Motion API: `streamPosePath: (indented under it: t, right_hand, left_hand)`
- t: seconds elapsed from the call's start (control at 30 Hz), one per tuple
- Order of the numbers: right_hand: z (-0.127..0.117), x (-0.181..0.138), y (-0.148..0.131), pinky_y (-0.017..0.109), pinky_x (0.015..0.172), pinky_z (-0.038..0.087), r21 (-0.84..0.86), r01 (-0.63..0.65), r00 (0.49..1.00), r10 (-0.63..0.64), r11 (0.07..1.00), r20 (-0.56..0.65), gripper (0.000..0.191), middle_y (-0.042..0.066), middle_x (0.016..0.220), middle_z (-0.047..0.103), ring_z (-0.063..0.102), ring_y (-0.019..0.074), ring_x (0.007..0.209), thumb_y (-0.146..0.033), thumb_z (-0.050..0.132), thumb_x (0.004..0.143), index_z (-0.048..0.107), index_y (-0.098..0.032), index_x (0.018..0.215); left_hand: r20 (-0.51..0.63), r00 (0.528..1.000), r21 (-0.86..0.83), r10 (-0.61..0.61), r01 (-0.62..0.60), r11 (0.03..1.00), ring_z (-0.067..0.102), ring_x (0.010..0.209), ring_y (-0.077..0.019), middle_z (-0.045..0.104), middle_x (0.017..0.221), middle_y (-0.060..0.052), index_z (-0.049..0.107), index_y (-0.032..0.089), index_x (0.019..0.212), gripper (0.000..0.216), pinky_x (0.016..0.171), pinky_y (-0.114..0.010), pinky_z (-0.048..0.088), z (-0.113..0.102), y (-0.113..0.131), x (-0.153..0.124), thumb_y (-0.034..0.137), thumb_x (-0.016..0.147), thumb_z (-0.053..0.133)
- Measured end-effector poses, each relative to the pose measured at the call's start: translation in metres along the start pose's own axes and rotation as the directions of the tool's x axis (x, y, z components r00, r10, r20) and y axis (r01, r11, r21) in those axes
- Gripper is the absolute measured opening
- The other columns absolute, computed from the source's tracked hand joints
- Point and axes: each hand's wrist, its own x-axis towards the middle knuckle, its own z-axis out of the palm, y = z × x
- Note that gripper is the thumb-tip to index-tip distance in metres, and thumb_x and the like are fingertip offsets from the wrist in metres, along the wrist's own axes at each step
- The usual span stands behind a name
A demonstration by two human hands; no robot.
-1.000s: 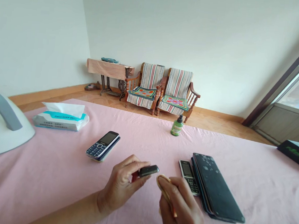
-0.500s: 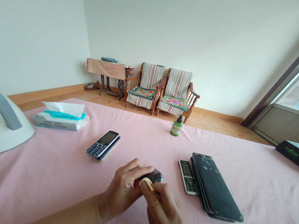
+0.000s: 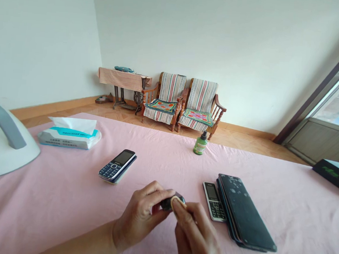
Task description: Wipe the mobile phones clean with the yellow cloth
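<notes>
My left hand [image 3: 140,211] grips a small dark mobile phone [image 3: 166,204] above the pink cloth, thumb and fingers on opposite sides of it. Much of the phone is covered by my fingers. Pinched in my right hand [image 3: 195,234] is a thin cream-coloured pad [image 3: 182,201], pressed against the near end of the phone. Only the pad's edge shows past the fingertips. Left of my hands, a dark blue keypad phone [image 3: 117,164] lies on top of another flat device. To the right, a white-edged keypad phone [image 3: 214,202] rests beside a stack of large black smartphones [image 3: 246,213].
A pink cloth [image 3: 61,212] covers the table. On it stand a green bottle [image 3: 200,144] with a black top, a tissue pack [image 3: 69,137], a white rounded object with a grey handle [image 3: 4,144] and a black box [image 3: 335,176]. Two wooden armchairs [image 3: 199,102] stand beyond.
My right hand has moved the pad a little up and to the right across the end of the phone. My left hand keeps nearly the same place and grip.
</notes>
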Motion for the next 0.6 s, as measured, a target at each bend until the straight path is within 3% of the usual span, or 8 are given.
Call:
streamPosePath:
  t: [0.2,0.4,0.6]
  right_hand:
    - [-0.015,0.010,0.022,0.024,0.063,0.055,0.081,-0.294,0.956,0.294,0.952,0.010,0.028,0.006,0.084,0.056,0.063,0.0142,0.069,-0.011,0.043,0.089,0.063,-0.016,0.108]
    - [-0.007,0.010,0.023,0.022,0.061,0.051,0.144,-0.359,0.932,0.346,0.922,0.105,0.028,0.004,0.079,0.057,0.061,0.0135,0.068,-0.008,0.044,0.085,0.067,-0.018,0.099]
    - [-0.002,0.005,0.025,0.019,0.052,0.047,0.209,-0.416,0.905,0.379,0.885,0.195,0.030,0.002,0.075,0.055,0.059,0.0126,0.062,-0.004,0.042,0.079,0.067,-0.018,0.089]
  left_hand:
    - [0.178,0.980,0.068,0.086,-0.099,0.993,0.063,0.095,-0.0186,0.062,0.104,-0.009,0.056,0.021,0.122,0.039,0.081,-0.028,0.055,-0.002,-0.005,-0.002,0.008,0.084,0.055]
    - [0.299,0.951,0.096,-0.072,0.045,0.994,0.053,0.116,-0.0204,0.053,0.124,-0.006,0.053,0.026,0.125,0.064,0.100,-0.036,0.045,0.001,-0.007,-0.003,-0.005,0.069,0.049]
    - [0.343,0.935,0.039,-0.090,0.082,0.996,0.051,0.116,-0.0225,0.050,0.125,-0.007,0.047,0.024,0.129,0.070,0.102,-0.036,0.043,-0.006,0.005,0.001,-0.001,0.064,0.054]
